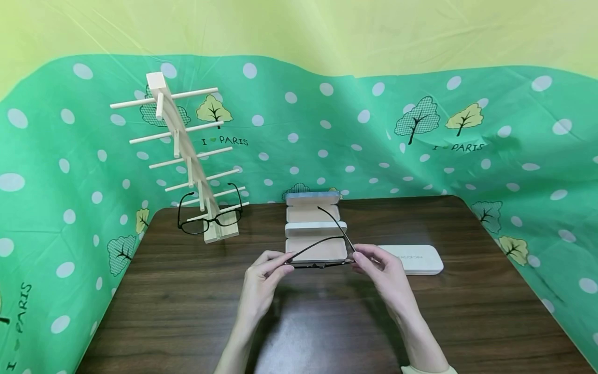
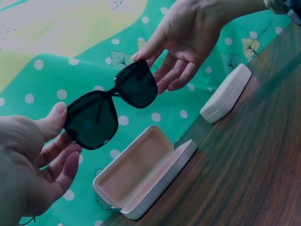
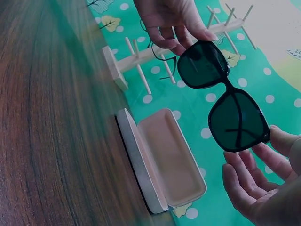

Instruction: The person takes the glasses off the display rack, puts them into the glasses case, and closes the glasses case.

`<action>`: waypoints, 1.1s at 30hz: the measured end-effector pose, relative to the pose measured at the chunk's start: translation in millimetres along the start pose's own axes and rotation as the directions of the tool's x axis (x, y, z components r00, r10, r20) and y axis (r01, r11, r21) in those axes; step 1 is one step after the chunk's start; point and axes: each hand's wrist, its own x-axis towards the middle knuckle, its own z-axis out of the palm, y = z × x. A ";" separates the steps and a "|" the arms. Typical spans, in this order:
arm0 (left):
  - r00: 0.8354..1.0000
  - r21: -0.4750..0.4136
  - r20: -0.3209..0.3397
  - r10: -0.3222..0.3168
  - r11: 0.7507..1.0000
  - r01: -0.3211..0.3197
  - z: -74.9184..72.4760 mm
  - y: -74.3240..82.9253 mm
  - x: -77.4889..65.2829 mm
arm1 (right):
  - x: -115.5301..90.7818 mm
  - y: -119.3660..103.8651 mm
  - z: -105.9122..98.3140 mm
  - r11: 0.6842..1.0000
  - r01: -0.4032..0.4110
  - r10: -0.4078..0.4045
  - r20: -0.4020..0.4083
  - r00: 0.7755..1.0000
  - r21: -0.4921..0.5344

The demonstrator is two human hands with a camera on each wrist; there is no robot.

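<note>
Both hands hold a pair of black sunglasses [image 1: 321, 266] in the air over the front of an open glasses case [image 1: 299, 229]. My left hand [image 1: 261, 280] pinches the left end of the frame between thumb and fingers. At the other end, my right hand [image 1: 385, 275] pinches the frame near the hinge. Both temples are unfolded and point away from me, crossing in the head view. In the left wrist view the dark lenses of the sunglasses [image 2: 91, 120] show fully. The case's pinkish lining [image 3: 169, 155] is visible in the right wrist view.
Behind the near case stands another open case [image 1: 313, 199]. A closed white case [image 1: 420, 259] lies beside my right hand. At the back left, a wooden display stand [image 1: 187, 148] with several pegs carries black-rimmed eyeglasses [image 1: 198, 226]. A green dotted cloth [image 1: 289, 135] hangs behind the brown table [image 1: 187, 301].
</note>
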 end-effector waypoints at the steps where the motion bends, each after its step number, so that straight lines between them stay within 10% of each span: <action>1: 1.000 0.001 0.001 0.001 1.000 -0.001 0.2 0.0 -0.1 | 0.0 0.1 0.0 1.000 0.009 -0.009 0.003 1.000 -0.002; 16: 0.998 -0.012 -0.061 0.008 1.000 -0.009 1.2 -1.3 0.5 | -2.3 1.0 2.0 0.956 0.118 -0.119 0.014 0.993 -0.269; 33: 1.000 -0.027 -0.011 -0.002 1.000 0.002 1.3 -1.0 0.4 | -1.5 0.7 -0.9 0.947 0.129 -0.130 0.017 0.991 -0.295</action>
